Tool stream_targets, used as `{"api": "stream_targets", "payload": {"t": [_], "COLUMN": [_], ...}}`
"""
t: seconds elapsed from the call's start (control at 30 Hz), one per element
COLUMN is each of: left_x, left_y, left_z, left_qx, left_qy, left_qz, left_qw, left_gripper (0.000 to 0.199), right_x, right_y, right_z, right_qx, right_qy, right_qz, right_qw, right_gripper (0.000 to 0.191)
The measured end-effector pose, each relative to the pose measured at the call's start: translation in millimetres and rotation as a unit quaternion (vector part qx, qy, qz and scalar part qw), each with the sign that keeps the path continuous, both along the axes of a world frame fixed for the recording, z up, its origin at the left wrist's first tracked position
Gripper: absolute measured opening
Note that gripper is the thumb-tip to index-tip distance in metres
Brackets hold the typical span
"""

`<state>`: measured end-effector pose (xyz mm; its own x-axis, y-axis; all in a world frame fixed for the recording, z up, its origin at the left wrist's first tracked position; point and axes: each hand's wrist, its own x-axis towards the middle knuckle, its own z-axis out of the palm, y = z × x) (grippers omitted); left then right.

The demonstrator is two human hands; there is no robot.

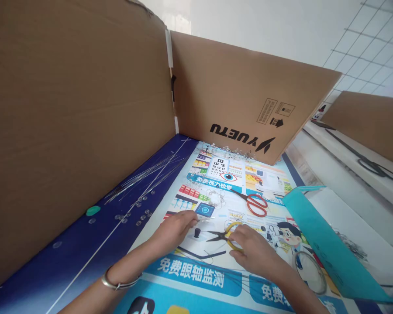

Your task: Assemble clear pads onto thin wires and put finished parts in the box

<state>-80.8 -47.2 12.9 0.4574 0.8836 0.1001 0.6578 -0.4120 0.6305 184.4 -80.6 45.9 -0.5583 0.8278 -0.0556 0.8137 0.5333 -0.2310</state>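
My left hand (180, 224) is closed in a pinch, and a thin silvery wire (207, 219) sticks out from its fingertips. My right hand (257, 253) is wrapped round the yellow handles of a pair of pliers (218, 236). The dark jaws of the pliers are apart and point left, a little below the wire, not touching it. Beyond my hands lie red-handled scissors (257, 205). Thin wire loops (216, 196) rest on the printed mat near them, and more loose wires lie under the pliers.
Straight wires (150, 172) and clear beads (139, 204) lie on the blue strip at left, with a green piece (92, 211). Cardboard walls (249, 87) stand left and behind. At right are a teal box (334, 248) holding metal pieces and a wire coil (324, 279).
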Motion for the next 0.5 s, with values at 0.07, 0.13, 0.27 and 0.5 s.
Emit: {"api": "stream_targets", "payload": {"t": [0.07, 0.13, 0.27, 0.5], "left_x": [4.1, 6.8, 8.4, 8.3], "left_y": [-3.0, -4.4, -4.2, -1.9], "left_z": [1.4, 1.8, -1.3, -7.2], "left_qx": [0.008, 0.016, 0.013, -0.007], "left_qy": [0.005, 0.01, 0.009, -0.003], "left_qz": [-0.012, -0.018, -0.017, -0.006], "left_qw": [1.0, 1.0, 1.0, 1.0], "left_gripper": [0.021, 0.021, 0.023, 0.023], "right_x": [-2.6, -5.9, -7.0, 16.4], "right_y": [-4.2, -6.9, -7.7, -0.1], "right_z": [-6.0, -13.4, -23.3, -5.2], "right_qx": [0.008, 0.013, 0.026, 0.008], "right_qy": [-0.011, -0.025, -0.023, 0.098], "right_qz": [-0.017, -0.029, -0.041, -0.127], "right_qw": [1.0, 0.999, 0.999, 0.987], "right_gripper": [0.013, 0.01, 0.012, 0.007]}}
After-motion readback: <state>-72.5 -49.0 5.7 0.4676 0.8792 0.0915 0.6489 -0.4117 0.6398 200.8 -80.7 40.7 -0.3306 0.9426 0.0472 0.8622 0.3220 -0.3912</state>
